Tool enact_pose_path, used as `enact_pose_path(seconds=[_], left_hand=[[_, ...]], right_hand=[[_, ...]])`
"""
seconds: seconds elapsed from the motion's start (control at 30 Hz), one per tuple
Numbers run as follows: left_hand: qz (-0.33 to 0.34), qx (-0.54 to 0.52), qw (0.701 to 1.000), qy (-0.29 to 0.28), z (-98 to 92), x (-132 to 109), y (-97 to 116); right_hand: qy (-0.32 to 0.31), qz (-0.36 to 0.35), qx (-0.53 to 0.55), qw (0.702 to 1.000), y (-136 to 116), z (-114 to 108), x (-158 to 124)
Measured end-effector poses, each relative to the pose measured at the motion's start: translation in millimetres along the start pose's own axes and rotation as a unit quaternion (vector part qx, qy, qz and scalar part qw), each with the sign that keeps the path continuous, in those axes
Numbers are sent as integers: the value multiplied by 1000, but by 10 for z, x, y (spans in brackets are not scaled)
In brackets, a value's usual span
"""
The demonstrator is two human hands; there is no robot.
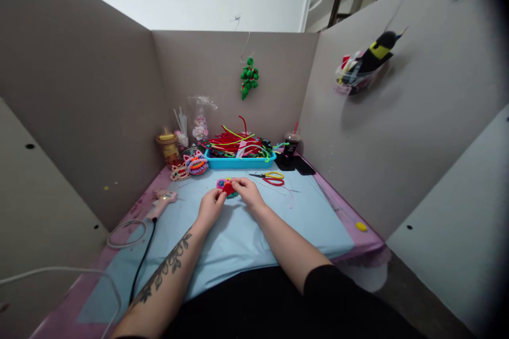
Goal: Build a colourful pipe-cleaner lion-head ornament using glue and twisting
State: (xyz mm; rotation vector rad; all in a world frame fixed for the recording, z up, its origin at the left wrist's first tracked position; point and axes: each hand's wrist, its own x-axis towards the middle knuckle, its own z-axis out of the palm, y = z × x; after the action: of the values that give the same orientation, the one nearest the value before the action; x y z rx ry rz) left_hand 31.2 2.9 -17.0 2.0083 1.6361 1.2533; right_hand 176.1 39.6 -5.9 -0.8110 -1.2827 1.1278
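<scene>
My left hand [210, 205] and my right hand [247, 193] meet over a small craft piece [227, 187], red with pink and teal parts, lying on the light blue mat [238, 238]. Both hands have their fingers pinched on its edges, the left from the left side, the right from the right. The piece is partly hidden by my fingertips.
A blue tray [238, 161] full of coloured pipe cleaners stands behind. Scissors [270, 176] with red and yellow handles lie to the right, a pink glue gun [162, 202] with its cord to the left. Finished fuzzy figures [194, 163], a jar [169, 147], a cup [292, 144] and grey cardboard walls surround the table.
</scene>
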Motion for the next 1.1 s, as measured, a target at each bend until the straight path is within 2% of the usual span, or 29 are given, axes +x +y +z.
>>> enact_pose_path(seconds=[0.1, 0.23, 0.5, 0.63, 0.73, 0.87, 0.97, 1.1], left_hand=[[20, 31, 999, -16, -11, -13, 13], [39, 62, 997, -18, -19, -28, 21], [14, 26, 999, -25, 7, -23, -16], [-9, 3, 1000, -24, 6, -17, -32], [-3, 10, 1000, -21, -13, -16, -27], [18, 41, 999, -22, -41, -17, -6], [27, 59, 997, -29, -52, -22, 5], [31, 71, 996, -33, -53, -22, -1]], right_hand=[[-21, -32, -68, 997, 33, -33, 9], [-56, -24, -110, 992, 92, -39, -3], [-26, -75, -208, 975, 54, -12, -52], [-19, -73, -194, 978, 58, -10, -56], [-31, -54, -156, 986, 73, -25, -34], [-81, 5, -116, 990, 66, -48, -7], [-93, 43, -109, 989, 66, -59, -1], [-82, 25, -123, 989, 82, -67, -9]])
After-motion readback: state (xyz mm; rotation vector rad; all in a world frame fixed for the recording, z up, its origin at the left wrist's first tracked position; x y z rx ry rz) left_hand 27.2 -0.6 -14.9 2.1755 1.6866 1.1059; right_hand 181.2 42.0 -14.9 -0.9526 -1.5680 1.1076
